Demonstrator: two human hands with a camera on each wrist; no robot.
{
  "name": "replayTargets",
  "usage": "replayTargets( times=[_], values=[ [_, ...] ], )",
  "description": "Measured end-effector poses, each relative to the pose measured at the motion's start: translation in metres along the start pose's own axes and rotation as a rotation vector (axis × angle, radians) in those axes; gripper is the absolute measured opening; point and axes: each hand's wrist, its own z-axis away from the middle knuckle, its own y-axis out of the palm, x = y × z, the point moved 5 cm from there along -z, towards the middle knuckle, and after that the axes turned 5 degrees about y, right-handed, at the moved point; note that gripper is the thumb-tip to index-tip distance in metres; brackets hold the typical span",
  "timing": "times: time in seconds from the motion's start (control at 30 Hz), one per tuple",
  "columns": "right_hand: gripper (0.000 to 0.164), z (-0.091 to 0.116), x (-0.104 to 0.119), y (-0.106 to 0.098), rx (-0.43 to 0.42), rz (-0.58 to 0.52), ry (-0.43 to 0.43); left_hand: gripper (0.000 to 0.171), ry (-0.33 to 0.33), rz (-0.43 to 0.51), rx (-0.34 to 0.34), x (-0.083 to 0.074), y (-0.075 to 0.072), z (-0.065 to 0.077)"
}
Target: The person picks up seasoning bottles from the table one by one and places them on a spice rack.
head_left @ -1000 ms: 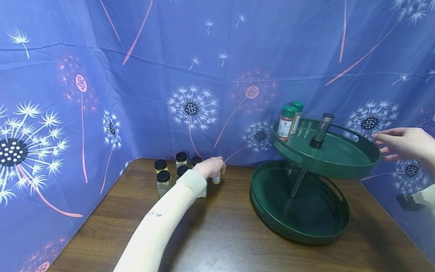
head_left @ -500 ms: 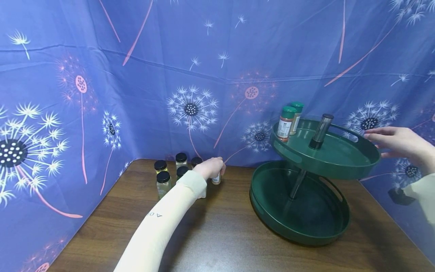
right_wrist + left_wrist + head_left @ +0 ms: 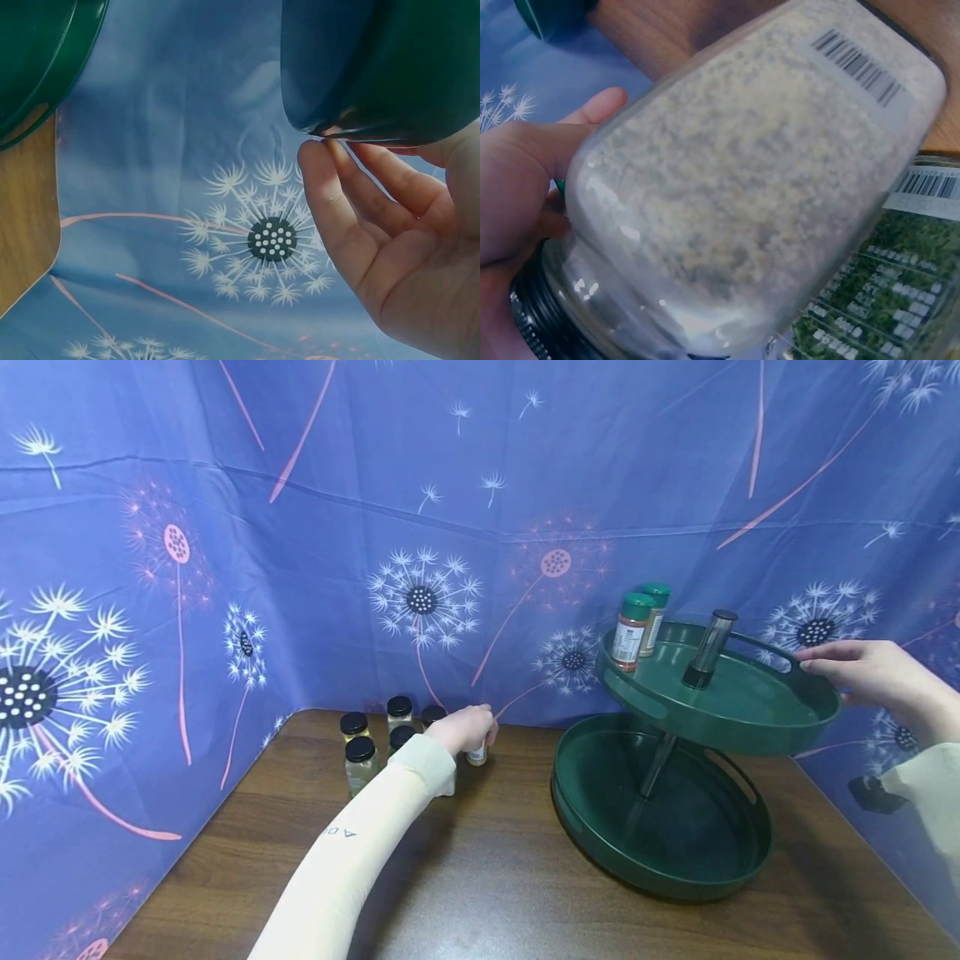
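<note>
In the head view, my left hand (image 3: 467, 729) grips the top of a small spice bottle (image 3: 477, 754) standing on the table; the fingers hide its cap. Close beside it, a glass jar (image 3: 757, 165) of pale, speckled granules with a black lid fills much of the left wrist view. My right hand (image 3: 873, 675) is at the right rim of a green two-tier tray (image 3: 757, 727), its uppermost digits over the rim by the handle slot. In the right wrist view, the lower fingers (image 3: 328, 195) touch the upper tier's outer wall.
Several black-lidded jars (image 3: 362, 760) cluster left of my left hand. Two green-capped spice bottles (image 3: 630, 631) stand on the upper tier's left side, near its metal post (image 3: 712, 643). A blue dandelion-print cloth (image 3: 315, 568) hangs behind the wooden table (image 3: 495, 877).
My right hand has moved left, from beside the upper tier onto its rim. My left hand has stayed at the small bottle. The tray and bottles have not visibly moved.
</note>
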Motion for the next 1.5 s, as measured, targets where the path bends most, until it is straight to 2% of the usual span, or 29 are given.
replayTargets(
  times=[0.23, 0.33, 0.63, 0.83, 1.17, 1.5],
  values=[
    [0.079, -0.003, -0.005, 0.004, -0.008, -0.016, 0.029, 0.028, 0.012, 0.0, -0.002, -0.001, -0.003, 0.001],
    [0.084, -0.004, -0.007, 0.005, -0.013, -0.019, 0.038, 0.028, 0.011, -0.002, -0.016, -0.002, -0.007, 0.002],
    [0.084, -0.004, -0.007, 0.005, -0.025, -0.013, 0.039, 0.029, 0.003, -0.007, -0.021, -0.006, -0.021, 0.007],
    [0.086, -0.003, -0.007, 0.004, -0.014, -0.013, 0.054, 0.031, 0.03, -0.032, -0.02, -0.009, -0.033, 0.01],
    [0.083, -0.004, -0.007, 0.006, -0.036, -0.016, 0.03, 0.034, 0.06, -0.038, -0.051, -0.007, -0.053, 0.019],
    [0.079, -0.003, -0.004, 0.004, -0.024, -0.015, 0.022, 0.03, 0.118, -0.055, -0.075, -0.011, -0.071, 0.024]
  ],
)
